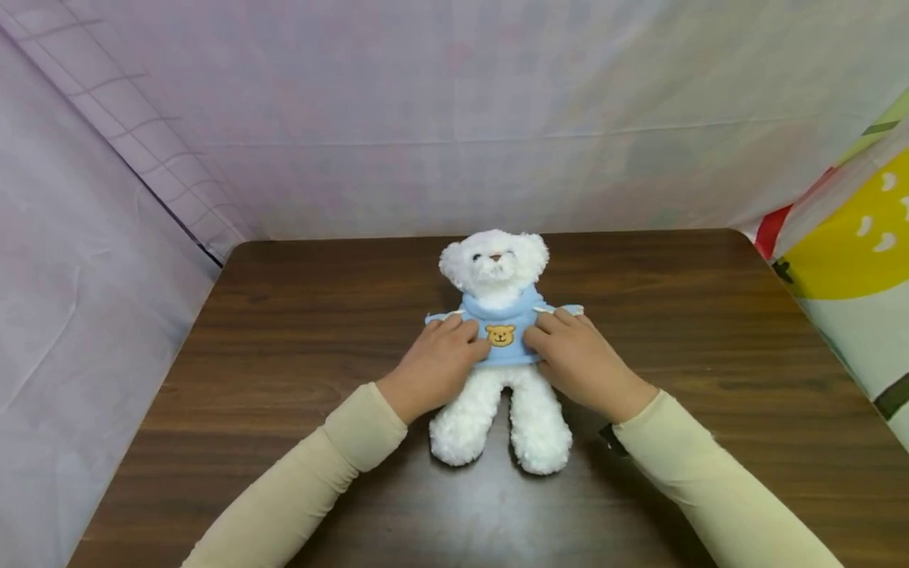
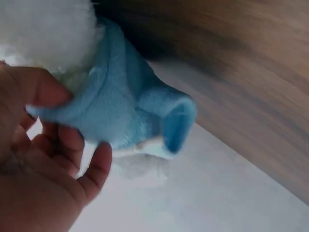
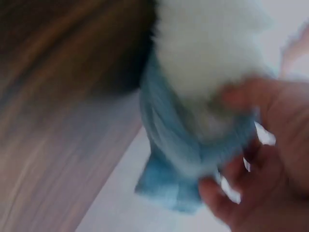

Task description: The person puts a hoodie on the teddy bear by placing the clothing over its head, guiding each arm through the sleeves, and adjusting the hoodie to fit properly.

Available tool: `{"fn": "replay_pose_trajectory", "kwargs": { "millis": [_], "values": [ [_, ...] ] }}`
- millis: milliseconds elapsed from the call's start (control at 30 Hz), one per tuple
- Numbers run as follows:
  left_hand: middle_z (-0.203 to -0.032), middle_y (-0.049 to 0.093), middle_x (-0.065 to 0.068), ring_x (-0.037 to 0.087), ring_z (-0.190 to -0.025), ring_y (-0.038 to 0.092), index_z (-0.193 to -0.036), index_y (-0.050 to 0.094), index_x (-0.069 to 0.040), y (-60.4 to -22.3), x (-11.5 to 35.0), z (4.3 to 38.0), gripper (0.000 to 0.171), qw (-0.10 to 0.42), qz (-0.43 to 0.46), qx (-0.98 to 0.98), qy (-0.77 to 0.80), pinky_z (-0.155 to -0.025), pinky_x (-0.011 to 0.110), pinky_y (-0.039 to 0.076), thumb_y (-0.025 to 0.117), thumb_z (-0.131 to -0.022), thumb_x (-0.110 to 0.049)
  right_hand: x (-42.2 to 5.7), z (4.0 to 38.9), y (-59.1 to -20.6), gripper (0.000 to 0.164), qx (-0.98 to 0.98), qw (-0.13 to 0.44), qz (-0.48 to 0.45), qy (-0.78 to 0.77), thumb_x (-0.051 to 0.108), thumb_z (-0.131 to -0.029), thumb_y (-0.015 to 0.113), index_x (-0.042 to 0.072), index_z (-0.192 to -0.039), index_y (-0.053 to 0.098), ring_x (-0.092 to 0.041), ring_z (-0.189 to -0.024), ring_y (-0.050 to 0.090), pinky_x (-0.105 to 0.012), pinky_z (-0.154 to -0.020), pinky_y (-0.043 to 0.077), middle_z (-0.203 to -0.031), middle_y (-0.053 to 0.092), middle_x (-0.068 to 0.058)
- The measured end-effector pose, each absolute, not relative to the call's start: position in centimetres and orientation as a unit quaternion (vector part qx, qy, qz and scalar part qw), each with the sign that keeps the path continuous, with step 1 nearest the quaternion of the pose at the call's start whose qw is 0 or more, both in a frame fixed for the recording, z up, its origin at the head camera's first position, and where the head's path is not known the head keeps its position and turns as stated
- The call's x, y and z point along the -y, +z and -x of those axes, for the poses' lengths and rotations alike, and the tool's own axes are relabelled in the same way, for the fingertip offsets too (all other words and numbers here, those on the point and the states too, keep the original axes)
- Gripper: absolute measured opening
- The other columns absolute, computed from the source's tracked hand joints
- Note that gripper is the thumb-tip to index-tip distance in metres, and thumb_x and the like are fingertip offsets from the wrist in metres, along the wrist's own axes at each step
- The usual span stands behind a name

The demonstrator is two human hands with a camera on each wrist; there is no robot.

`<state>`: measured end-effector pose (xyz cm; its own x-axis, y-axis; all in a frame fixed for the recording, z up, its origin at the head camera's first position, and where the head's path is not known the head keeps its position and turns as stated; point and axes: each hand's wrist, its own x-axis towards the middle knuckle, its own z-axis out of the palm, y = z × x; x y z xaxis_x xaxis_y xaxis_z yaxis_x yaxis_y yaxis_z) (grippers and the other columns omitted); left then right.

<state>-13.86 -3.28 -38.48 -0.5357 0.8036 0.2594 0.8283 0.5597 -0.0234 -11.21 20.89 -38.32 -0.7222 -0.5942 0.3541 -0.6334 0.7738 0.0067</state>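
A white plush teddy bear [image 1: 493, 264] lies face up on the brown wooden table, its head toward the back edge and legs toward me. It has on a light blue shirt [image 1: 507, 353] with a small tan bear face on the front. My left hand [image 1: 439, 364] pinches the shirt's lower edge on the left side; the left wrist view shows that hem [image 2: 72, 113] between thumb and fingers, with an open sleeve end [image 2: 179, 123] beyond. On the other side my right hand [image 1: 585, 359] grips the hem, blurred in the right wrist view. Both hands partly cover the bear's arms.
Wood-grain tabletop [image 1: 298, 315] surrounds the bear on all sides. Behind the table hangs a pale cloth [image 1: 454, 118], with a white sheet [image 1: 85, 260] at left. A yellow and white patterned cloth [image 1: 852, 244] hangs at the right edge.
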Motion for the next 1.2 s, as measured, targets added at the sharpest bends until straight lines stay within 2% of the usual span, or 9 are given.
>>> {"fn": "replay_pose_trajectory", "kwargs": {
  "millis": [133, 267, 467, 567, 667, 833, 1000, 1100, 1200],
  "values": [
    [-0.082, 0.041, 0.000, 0.019, -0.075, 0.035, -0.086, 0.061, -0.015, -38.1, 4.2, 14.2, 0.007, 0.102, 0.481, 0.866, -0.095, -0.066, 0.032, 0.031, 0.060, -0.089, -0.009, -22.7, 11.2, -37.2, 0.021, 0.909, 0.176, -0.346, 0.152, 0.012, -0.082, 0.080, 0.009, -0.088, 0.060, -0.017, -0.074, 0.049, -0.036, -0.066, 0.043, -0.086, 0.053, -0.003],
    [-0.090, 0.048, 0.000, 0.018, -0.079, 0.040, -0.092, 0.065, -0.015, -37.6, 4.2, 14.5, 0.009, 0.114, 0.480, 0.856, -0.156, -0.069, 0.032, 0.036, 0.066, -0.093, -0.024, -24.5, 11.0, -36.6, 0.019, 0.929, 0.216, -0.219, 0.207, 0.018, -0.087, 0.077, 0.005, -0.090, 0.063, -0.019, -0.071, 0.051, -0.038, -0.064, 0.043, -0.086, 0.058, -0.006],
    [-0.128, 0.051, 0.010, 0.025, -0.116, 0.049, -0.129, 0.065, -0.015, -37.5, 3.8, 14.5, 0.038, 0.100, 0.475, 0.862, -0.145, -0.092, 0.038, 0.047, 0.070, -0.094, -0.028, -25.4, 11.3, -37.5, 0.039, 0.953, 0.084, -0.131, 0.261, 0.036, -0.099, 0.063, 0.000, -0.113, 0.065, -0.030, -0.090, 0.060, -0.047, -0.077, 0.047, -0.106, 0.063, -0.014],
    [-0.134, 0.049, 0.011, 0.027, -0.120, 0.048, -0.133, 0.064, -0.019, -37.5, 3.7, 14.3, 0.040, 0.093, 0.477, 0.866, -0.116, -0.095, 0.041, 0.046, 0.070, -0.094, -0.027, -25.0, 11.8, -38.0, 0.049, 0.942, 0.056, -0.147, 0.298, 0.038, -0.097, 0.065, -0.001, -0.127, 0.058, -0.034, -0.109, 0.057, -0.051, -0.090, 0.045, -0.121, 0.059, -0.015],
    [-0.134, 0.049, 0.011, 0.026, -0.118, 0.048, -0.133, 0.065, -0.021, -37.5, 3.5, 14.3, 0.041, 0.098, 0.481, 0.865, -0.102, -0.095, 0.040, 0.046, 0.071, -0.093, -0.029, -24.4, 12.1, -38.1, 0.053, 0.934, 0.061, -0.171, 0.309, 0.033, -0.092, 0.073, 0.000, -0.130, 0.055, -0.034, -0.117, 0.052, -0.053, -0.095, 0.042, -0.128, 0.056, -0.014],
    [-0.135, 0.048, 0.012, 0.026, -0.116, 0.047, -0.134, 0.064, -0.021, -38.0, 3.2, 14.3, 0.043, 0.103, 0.484, 0.865, -0.082, -0.096, 0.038, 0.045, 0.071, -0.093, -0.032, -23.3, 12.1, -38.4, 0.050, 0.933, 0.090, -0.204, 0.282, 0.017, -0.085, 0.081, -0.006, -0.121, 0.055, -0.032, -0.104, 0.052, -0.048, -0.085, 0.045, -0.113, 0.059, -0.016],
    [-0.135, 0.048, 0.012, 0.026, -0.115, 0.047, -0.134, 0.064, -0.021, -38.0, 2.8, 14.2, 0.043, 0.106, 0.476, 0.870, -0.072, -0.094, 0.038, 0.046, 0.071, -0.093, -0.032, -22.1, 12.0, -39.0, 0.020, 0.924, 0.169, -0.209, 0.272, -0.002, -0.082, 0.075, 0.004, -0.088, 0.057, -0.026, -0.083, 0.049, -0.039, -0.070, 0.038, -0.078, 0.054, -0.006],
    [-0.136, 0.047, 0.012, 0.027, -0.114, 0.047, -0.134, 0.064, -0.021, -37.8, 2.5, 14.1, 0.043, 0.104, 0.473, 0.873, -0.061, -0.091, 0.038, 0.048, 0.071, -0.093, -0.033, -21.3, 11.9, -39.1, 0.032, 0.926, 0.206, -0.206, 0.239, -0.006, -0.076, 0.074, 0.013, -0.072, 0.049, -0.024, -0.075, 0.048, -0.041, -0.066, 0.035, -0.064, 0.046, 0.002],
    [-0.136, 0.046, 0.012, 0.027, -0.114, 0.047, -0.135, 0.063, -0.022, -37.7, 2.3, 14.0, 0.044, 0.096, 0.469, 0.876, -0.050, -0.087, 0.037, 0.050, 0.070, -0.093, -0.034, -20.8, 11.6, -38.9, 0.035, 0.935, 0.211, -0.206, 0.199, -0.002, -0.076, 0.077, 0.016, -0.068, 0.047, -0.022, -0.069, 0.046, -0.043, -0.064, 0.033, -0.061, 0.044, 0.004]
  ]
}}
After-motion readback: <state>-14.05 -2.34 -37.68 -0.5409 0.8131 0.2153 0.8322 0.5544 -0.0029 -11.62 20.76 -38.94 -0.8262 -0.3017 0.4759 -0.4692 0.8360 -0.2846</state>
